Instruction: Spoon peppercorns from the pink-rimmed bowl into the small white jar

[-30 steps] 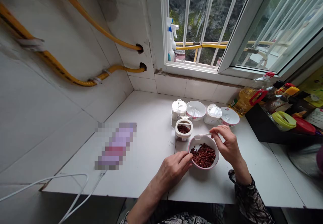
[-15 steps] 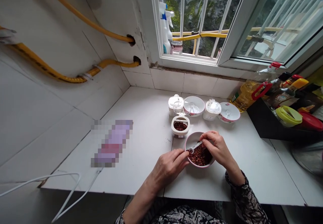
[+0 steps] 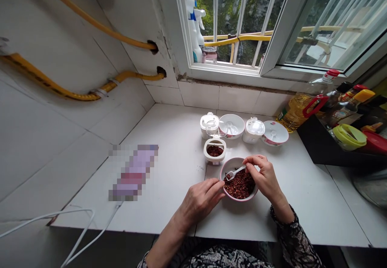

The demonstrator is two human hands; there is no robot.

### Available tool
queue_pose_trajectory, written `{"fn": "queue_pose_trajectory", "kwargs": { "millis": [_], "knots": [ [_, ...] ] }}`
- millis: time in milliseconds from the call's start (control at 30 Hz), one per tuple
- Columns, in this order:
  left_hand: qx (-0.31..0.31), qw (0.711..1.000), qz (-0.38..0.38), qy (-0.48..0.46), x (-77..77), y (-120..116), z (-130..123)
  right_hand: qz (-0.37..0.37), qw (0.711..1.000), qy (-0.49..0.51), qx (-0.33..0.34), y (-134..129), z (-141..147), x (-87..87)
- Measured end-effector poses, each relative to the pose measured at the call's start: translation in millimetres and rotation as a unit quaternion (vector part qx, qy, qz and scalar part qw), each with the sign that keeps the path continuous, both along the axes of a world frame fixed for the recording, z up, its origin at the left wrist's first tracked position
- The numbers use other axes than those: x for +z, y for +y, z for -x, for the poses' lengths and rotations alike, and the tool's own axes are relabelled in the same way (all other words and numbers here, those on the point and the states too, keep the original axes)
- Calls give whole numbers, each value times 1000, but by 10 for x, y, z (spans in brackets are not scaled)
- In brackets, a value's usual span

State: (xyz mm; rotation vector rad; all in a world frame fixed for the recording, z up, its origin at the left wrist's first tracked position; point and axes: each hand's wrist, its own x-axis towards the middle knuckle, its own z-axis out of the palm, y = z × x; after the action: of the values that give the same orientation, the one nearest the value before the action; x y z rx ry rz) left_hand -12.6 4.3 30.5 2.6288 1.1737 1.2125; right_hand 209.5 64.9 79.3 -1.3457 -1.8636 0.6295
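Observation:
A white bowl with a pink rim [image 3: 221, 170] holds dark red-brown dried grains that look like Sichuan peppercorns [image 3: 242, 186]. My left hand [image 3: 202, 198] grips this bowl at its left rim, thumb and fingers closed there. Pinched in my right hand [image 3: 262, 175] is the handle of a small white spoon [image 3: 230, 175]; its scoop is over the left part of the bowl, with a few grains in it. Just behind the bowl stands a white spice jar [image 3: 214, 160], lid raised, with the same dark grains inside.
Behind are two lidded white jars [image 3: 208, 125] [image 3: 254, 133] and two bowls [image 3: 232, 133] [image 3: 275, 139], each with a white spoon inside. An oil bottle [image 3: 298, 109] and a black bottle rack [image 3: 320, 147] stand right. A blurred purple object [image 3: 136, 171] with a white cable [image 3: 104, 229] lies left.
The spoon's scoop has lifted slightly off the grains and carries a few now. My right hand has shifted a little right. My left hand stays at the bowl's rim.

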Motion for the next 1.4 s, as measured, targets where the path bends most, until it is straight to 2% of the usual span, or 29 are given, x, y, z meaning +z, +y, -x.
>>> {"fn": "queue_pose_trajectory", "kwargs": {
  "millis": [200,400,567,833,1067,1233,1300,1400],
  "knots": [
    [-1,1000,-7,-2,32,7,-4,-35,999,-19,-3,-2,-4,-6],
    [-1,1000,-12,-6,31,12,-10,-27,999,-26,-11,3,-18,-22],
    [1,1000,-17,-5,17,7,-14,-74,996,-54,15,1,-3,3],
    [5,1000,-15,-2,34,8,-17,-69,997,-44,13,-3,14,6],
    [3,1000,-18,-6,28,15,-19,22,999,26,-31,5,8,22],
    [-2,1000,-11,-6,20,13,-16,106,983,145,-37,8,42,93],
    [-4,1000,-7,-6,16,11,-13,96,978,180,-45,-3,85,134],
    [1,1000,-3,0,4,7,-9,8,985,163,-54,-17,176,185]
  ]
}}
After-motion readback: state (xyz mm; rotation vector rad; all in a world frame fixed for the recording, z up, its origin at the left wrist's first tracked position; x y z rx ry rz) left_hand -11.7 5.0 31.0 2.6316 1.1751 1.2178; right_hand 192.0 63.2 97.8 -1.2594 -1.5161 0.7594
